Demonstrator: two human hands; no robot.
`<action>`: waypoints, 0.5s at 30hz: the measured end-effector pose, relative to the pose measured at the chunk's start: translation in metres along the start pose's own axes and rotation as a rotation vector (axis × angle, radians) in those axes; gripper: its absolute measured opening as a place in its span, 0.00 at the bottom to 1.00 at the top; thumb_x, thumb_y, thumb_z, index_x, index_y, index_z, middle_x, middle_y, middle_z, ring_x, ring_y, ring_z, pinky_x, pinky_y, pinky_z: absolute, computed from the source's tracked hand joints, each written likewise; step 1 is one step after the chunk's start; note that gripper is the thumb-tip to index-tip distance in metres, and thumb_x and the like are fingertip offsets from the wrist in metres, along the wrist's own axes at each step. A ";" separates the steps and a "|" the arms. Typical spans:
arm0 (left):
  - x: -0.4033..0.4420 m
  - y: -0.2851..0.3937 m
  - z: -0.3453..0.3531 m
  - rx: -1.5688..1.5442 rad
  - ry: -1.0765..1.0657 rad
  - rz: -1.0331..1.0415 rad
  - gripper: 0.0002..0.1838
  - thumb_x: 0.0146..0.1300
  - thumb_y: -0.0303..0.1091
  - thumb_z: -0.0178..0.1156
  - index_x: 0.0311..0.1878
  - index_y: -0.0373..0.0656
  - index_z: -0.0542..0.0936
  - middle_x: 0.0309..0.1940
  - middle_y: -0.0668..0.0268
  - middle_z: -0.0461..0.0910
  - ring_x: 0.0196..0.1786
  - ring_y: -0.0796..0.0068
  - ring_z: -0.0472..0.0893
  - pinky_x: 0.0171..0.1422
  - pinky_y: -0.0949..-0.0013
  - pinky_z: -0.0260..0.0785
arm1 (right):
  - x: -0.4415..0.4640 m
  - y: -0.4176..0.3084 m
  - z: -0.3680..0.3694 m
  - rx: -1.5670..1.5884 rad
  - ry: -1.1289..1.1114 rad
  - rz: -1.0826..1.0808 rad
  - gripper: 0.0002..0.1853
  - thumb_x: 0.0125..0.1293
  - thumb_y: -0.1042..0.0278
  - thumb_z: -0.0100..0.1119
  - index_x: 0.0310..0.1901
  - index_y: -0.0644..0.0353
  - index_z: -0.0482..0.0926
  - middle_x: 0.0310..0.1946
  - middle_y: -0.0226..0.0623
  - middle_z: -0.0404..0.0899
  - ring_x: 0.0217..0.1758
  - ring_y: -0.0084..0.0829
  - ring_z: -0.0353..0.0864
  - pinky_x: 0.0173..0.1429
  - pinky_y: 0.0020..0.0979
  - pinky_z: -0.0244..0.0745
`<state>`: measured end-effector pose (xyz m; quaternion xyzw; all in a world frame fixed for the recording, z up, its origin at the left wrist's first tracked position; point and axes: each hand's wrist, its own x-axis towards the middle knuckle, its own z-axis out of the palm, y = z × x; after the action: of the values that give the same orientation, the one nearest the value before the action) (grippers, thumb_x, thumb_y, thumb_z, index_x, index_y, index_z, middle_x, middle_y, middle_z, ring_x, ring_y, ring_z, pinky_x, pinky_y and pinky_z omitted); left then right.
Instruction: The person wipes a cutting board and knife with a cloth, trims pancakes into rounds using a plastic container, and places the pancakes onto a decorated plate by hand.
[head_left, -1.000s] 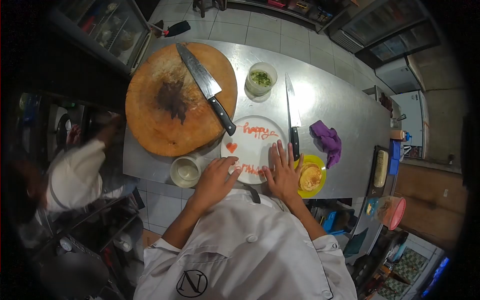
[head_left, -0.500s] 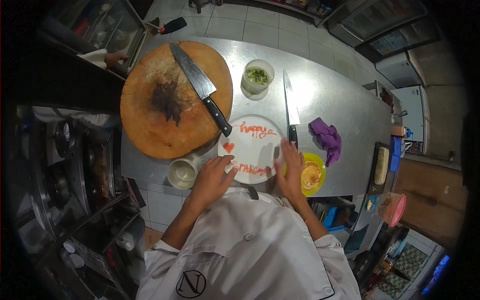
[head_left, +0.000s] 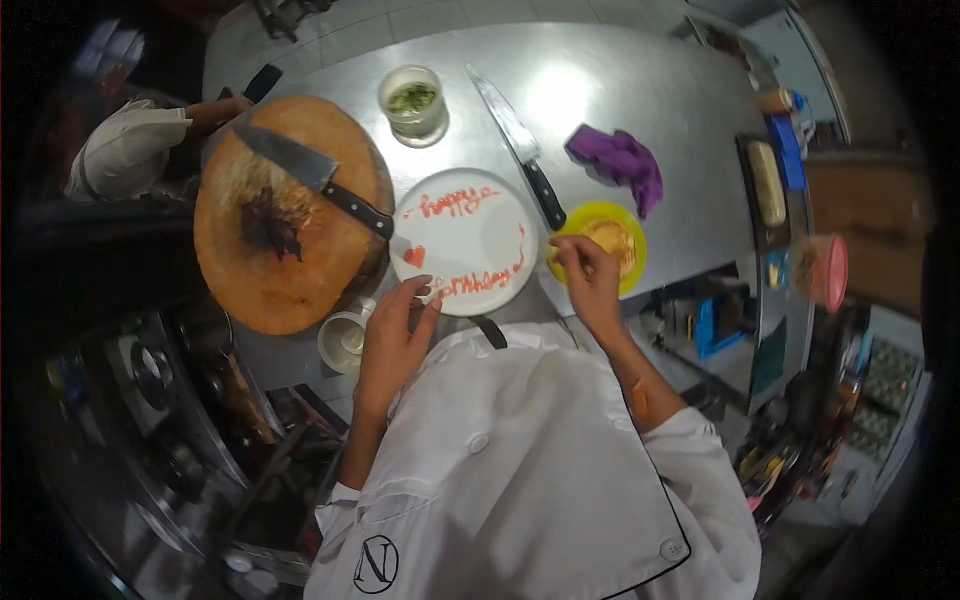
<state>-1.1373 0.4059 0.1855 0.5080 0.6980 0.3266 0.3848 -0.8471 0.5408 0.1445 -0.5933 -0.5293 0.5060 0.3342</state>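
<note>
A white plate (head_left: 470, 240) with red lettering and a small red heart lies on the steel table. The fingertips of my left hand (head_left: 398, 335) rest by the plate's lower left rim, fingers apart. My right hand (head_left: 592, 280) is over the near left edge of a yellow plate (head_left: 641, 250) that holds a pale round food (head_left: 612, 243). Its thumb and index finger come together; anything between them is too small to name. One knife (head_left: 537, 180) lies between the white plate and a purple cloth (head_left: 620, 165).
A round wooden board (head_left: 290, 275) at the left carries another knife (head_left: 315, 175). Behind the white plate stands a tub of chopped greens (head_left: 412, 98), and an empty-looking cup (head_left: 345, 342) is at the near left edge. Another person (head_left: 130, 145) is beyond the board.
The view has shifted and turned. My right hand has left the white plate's right rim for the yellow plate, its fingers now drawn together. The other person has reappeared at upper left.
</note>
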 end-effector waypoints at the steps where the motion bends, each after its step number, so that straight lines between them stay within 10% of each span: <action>1: -0.001 0.000 0.001 0.015 -0.034 0.009 0.20 0.82 0.33 0.67 0.71 0.36 0.84 0.57 0.49 0.92 0.56 0.57 0.92 0.61 0.58 0.83 | -0.002 0.003 0.003 -0.235 -0.024 -0.249 0.10 0.80 0.69 0.70 0.55 0.65 0.92 0.43 0.34 0.91 0.48 0.33 0.91 0.57 0.36 0.83; 8: -0.007 0.008 0.005 0.114 -0.104 0.066 0.21 0.82 0.37 0.68 0.70 0.36 0.83 0.57 0.49 0.90 0.55 0.53 0.90 0.62 0.53 0.81 | -0.009 0.016 0.039 -0.922 -0.215 -0.686 0.27 0.83 0.54 0.61 0.75 0.60 0.81 0.82 0.42 0.77 0.91 0.46 0.64 0.93 0.62 0.48; 15: -0.020 0.015 0.002 0.139 -0.089 0.100 0.21 0.83 0.37 0.68 0.72 0.38 0.84 0.58 0.48 0.92 0.59 0.53 0.92 0.63 0.55 0.82 | -0.008 0.031 0.059 -1.013 -0.242 -0.677 0.37 0.86 0.48 0.54 0.88 0.57 0.66 0.92 0.39 0.61 0.98 0.47 0.48 0.96 0.65 0.32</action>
<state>-1.1251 0.3906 0.2011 0.5817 0.6749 0.2732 0.3627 -0.8936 0.5186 0.1024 -0.4160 -0.8966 0.1217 0.0909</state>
